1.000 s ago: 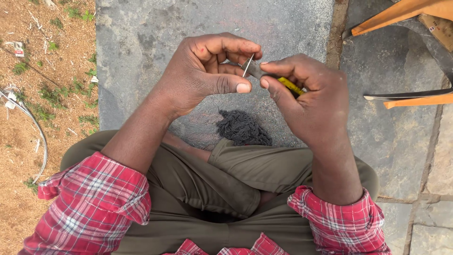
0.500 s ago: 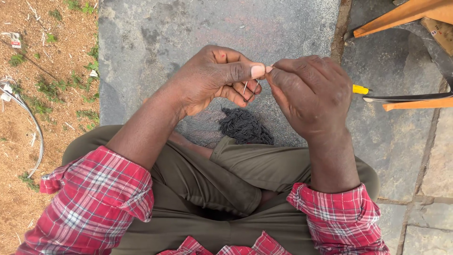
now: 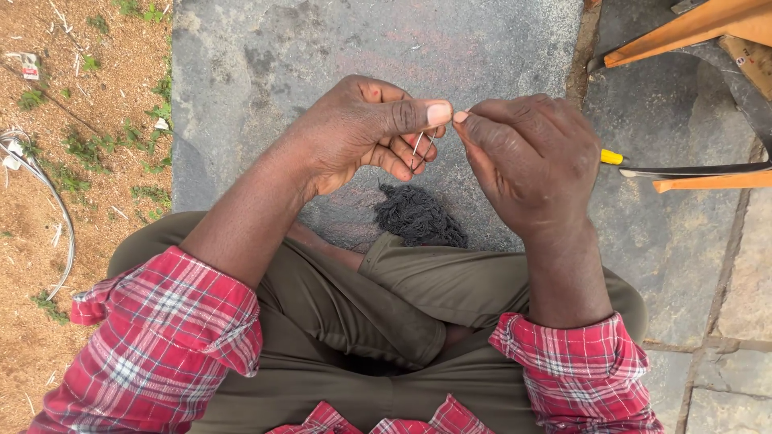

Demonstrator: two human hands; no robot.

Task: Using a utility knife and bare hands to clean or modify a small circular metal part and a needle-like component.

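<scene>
My left hand (image 3: 362, 133) pinches a thin metal wire (image 3: 418, 146) between thumb and forefinger; its loose ends hang down past my curled fingers. My right hand (image 3: 535, 161) is closed, its fingertips meeting the left thumb tip. A yellow tool end (image 3: 611, 157) pokes out on the far side of the right hand. What the right fingertips pinch is hidden. Below both hands a dark grey clump of thread (image 3: 418, 215) lies on the stone slab (image 3: 322, 48), just in front of my crossed legs.
Bare earth with grass and a pale cable (image 3: 48, 193) lies to the left. At the right are orange wooden bars (image 3: 691, 24), a dark curved strip (image 3: 700, 170) and more paving stones (image 3: 724, 281).
Both hands have drawn together until their fingertips touch. The right hand has rolled over, so the yellow tool seen between its fingers now shows only at its far side.
</scene>
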